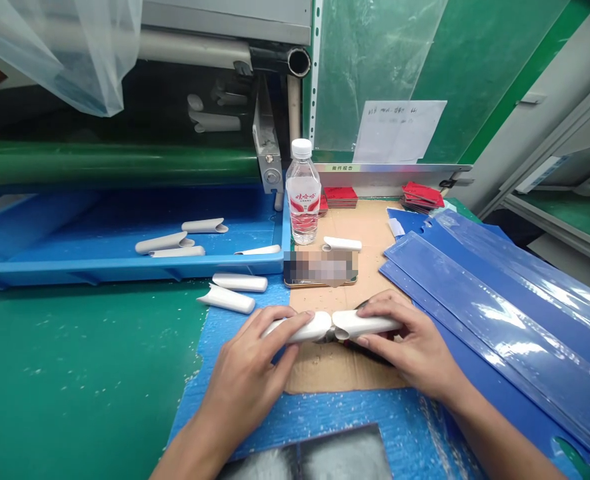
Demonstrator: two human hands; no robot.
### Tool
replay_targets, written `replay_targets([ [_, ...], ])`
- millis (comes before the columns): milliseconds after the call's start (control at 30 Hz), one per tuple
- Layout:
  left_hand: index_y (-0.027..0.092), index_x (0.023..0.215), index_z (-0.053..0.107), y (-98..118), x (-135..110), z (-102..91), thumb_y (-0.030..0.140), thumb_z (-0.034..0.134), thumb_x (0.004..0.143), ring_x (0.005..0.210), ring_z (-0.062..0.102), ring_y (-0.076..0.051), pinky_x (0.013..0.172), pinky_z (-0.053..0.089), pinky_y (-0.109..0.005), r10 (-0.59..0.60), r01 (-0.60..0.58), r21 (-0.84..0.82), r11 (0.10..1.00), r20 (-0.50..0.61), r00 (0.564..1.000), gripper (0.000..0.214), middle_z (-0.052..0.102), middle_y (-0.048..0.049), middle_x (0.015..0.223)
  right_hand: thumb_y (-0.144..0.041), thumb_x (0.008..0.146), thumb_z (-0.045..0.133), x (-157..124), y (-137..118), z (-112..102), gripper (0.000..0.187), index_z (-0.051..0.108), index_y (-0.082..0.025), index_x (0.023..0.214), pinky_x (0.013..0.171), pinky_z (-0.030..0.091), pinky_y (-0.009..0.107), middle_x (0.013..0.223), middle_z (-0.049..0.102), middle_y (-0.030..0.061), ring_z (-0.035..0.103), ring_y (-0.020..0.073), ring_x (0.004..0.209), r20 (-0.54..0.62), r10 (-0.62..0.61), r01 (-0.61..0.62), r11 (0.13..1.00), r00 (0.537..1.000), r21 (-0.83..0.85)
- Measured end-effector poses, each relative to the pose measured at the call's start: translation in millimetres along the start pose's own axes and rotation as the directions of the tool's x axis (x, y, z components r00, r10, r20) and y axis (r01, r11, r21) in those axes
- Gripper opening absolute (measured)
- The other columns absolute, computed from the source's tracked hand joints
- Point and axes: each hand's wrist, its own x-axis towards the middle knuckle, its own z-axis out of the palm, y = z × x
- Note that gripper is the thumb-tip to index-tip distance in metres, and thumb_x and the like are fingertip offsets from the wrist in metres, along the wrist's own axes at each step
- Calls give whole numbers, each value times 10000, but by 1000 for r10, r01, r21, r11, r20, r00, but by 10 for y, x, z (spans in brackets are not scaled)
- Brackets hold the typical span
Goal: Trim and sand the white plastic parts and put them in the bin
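Over the cardboard's (339, 370) near edge, left hand (255, 363) and right hand (409, 347) each gripped one of two white sleeves (305, 328), tips butted, seemingly to align.

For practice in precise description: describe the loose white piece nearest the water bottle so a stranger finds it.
Find the cardboard sheet mid-bench, a water bottle at its left edge. Right of its base lies a white curved piece. Only it lies loose on cardboard; others are in the blue tray, on the blue mat, or held.

Left hand (255, 367) and right hand (415, 343) low, palms down, forearms converging, fingers (295, 327) curled in grip.
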Motion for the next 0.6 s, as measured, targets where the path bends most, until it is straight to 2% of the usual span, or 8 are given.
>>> replay_targets([
  [67,319,1341,563,37,6,-12,209,560,964,1160,582,-227,988,458,-367,-64,63,-34,997,-17,998,393,621,-31,1268,-331,843,780,4,-6,-11,196,741,-258,1021,732,478,301,1009,693,32,638,224,894,-6,57,-57,998,998,-22],
  [133,324,1339,571,85,22,-42,312,596,957,1114,615,-243,976,463,-371,-182,180,-101,978,-6,983,383,655,-19,1272,-407,877,732,8,-2,-22,218,746,-237,1012,706,477,297,973,718,34,644,223,843,-12,143,-143,989,990,-27],
  [233,310,1317,606,149,54,-112,438,576,964,984,656,-238,854,497,-330,-337,373,-324,869,163,927,377,715,-14,1173,-487,925,638,10,15,-29,300,756,-214,959,627,445,284,882,717,34,625,210,747,-4,226,-226,974,974,-9],
  [333,256,1337,598,172,77,-172,489,539,978,799,647,-189,681,483,-273,-330,507,-568,649,390,860,432,731,-29,980,-515,923,622,4,26,-21,332,757,-211,924,565,396,274,781,689,24,581,189,655,28,254,-254,967,967,5],
  [400,235,1342,587,165,83,-188,499,546,976,686,608,-150,601,449,-250,-308,557,-625,548,468,828,453,716,-26,917,-516,921,620,0,27,-12,331,755,-214,915,554,378,272,739,673,19,562,184,630,48,265,-266,964,963,8],
  [600,229,1320,581,133,84,-155,504,560,973,670,576,-129,563,412,-230,-316,599,-618,509,514,798,444,695,-24,917,-502,931,616,6,15,-20,311,752,-222,916,573,368,275,766,678,16,557,184,658,48,262,-262,965,964,2],
])
